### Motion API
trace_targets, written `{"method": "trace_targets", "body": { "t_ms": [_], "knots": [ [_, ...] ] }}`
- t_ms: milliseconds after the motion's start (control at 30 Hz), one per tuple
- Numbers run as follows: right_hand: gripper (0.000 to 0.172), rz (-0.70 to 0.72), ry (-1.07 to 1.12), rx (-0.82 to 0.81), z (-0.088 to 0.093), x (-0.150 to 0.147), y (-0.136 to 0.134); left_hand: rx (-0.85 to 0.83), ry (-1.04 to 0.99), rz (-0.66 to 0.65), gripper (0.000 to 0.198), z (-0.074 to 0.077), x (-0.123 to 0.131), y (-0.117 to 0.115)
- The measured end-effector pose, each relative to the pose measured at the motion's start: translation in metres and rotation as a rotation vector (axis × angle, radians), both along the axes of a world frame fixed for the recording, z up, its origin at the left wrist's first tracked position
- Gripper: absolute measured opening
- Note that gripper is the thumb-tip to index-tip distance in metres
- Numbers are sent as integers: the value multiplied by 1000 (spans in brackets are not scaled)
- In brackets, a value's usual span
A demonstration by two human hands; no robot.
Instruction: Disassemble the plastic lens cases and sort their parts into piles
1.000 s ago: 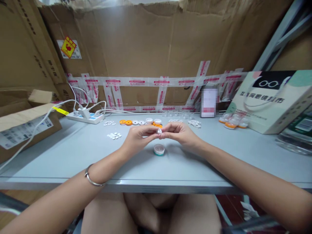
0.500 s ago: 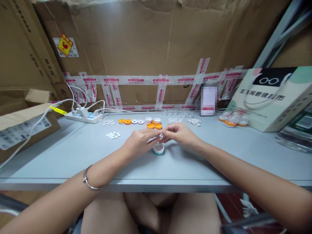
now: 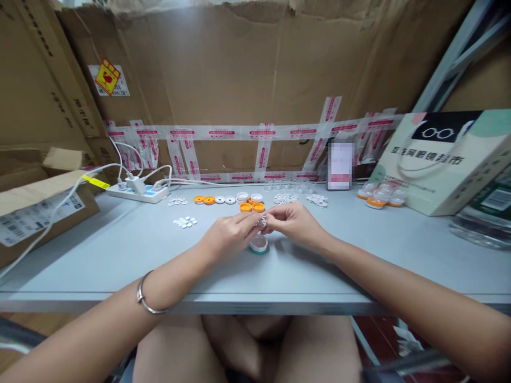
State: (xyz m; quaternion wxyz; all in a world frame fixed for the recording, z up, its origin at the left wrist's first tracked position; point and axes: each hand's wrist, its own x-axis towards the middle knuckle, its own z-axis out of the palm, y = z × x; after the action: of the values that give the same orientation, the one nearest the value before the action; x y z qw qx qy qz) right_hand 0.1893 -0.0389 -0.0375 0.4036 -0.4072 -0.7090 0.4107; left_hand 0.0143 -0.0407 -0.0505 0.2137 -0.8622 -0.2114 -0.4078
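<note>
My left hand (image 3: 229, 234) and my right hand (image 3: 293, 222) meet over the middle of the grey table (image 3: 120, 255). Both pinch one small clear and white part (image 3: 262, 222) between their fingertips. Just below the hands, a small round teal-rimmed cap (image 3: 259, 244) lies on the table. A metal bangle circles my left wrist. Behind the hands lie orange and white rings (image 3: 229, 200) in a row.
Small white discs (image 3: 184, 222) lie to the left. A power strip (image 3: 138, 191) with white cables sits at the back left by a cardboard box (image 3: 35, 210). Clear pieces (image 3: 318, 200), orange-based cups (image 3: 379, 198) and a printed box (image 3: 443, 159) stand at the right.
Both hands have sunk slightly toward the teal-rimmed cap, still pinching the small part. The view has shifted a little.
</note>
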Motion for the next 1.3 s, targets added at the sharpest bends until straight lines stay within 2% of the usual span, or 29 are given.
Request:
{"method": "trace_targets", "body": {
  "t_ms": [100,233,433,500,600,667,767,967,1133,1200,1300],
  "knots": [
    [15,21,107,-126,2,0,2,-94,-53,-45,10,1,-1,2],
    [11,13,170,-215,2,1,5,-213,-158,-97,8,2,-1,4],
    [10,10,124,-366,-3,3,13,-217,-222,-137,9,6,-1,3],
    [11,-83,99,-280,-1,12,21,-242,-268,-144,11,8,-1,3],
    [12,-361,23,26,3,38,38,-314,-317,-165,14,9,-2,3],
    [15,-536,-89,172,2,57,51,-347,-308,-167,14,10,-3,3],
    [18,-609,-247,193,-7,77,69,-329,-273,-141,14,11,-3,3],
    [14,-596,-323,131,-22,78,83,-290,-286,-150,17,13,-4,3],
    [26,-598,-268,168,-12,66,70,-243,-328,-204,16,13,-5,1],
    [32,-509,-143,182,-4,54,55,-163,-353,-210,18,15,-5,-1],
    [34,-194,62,179,8,28,25,-73,-379,-207,22,16,-5,-4]
  ]
}}
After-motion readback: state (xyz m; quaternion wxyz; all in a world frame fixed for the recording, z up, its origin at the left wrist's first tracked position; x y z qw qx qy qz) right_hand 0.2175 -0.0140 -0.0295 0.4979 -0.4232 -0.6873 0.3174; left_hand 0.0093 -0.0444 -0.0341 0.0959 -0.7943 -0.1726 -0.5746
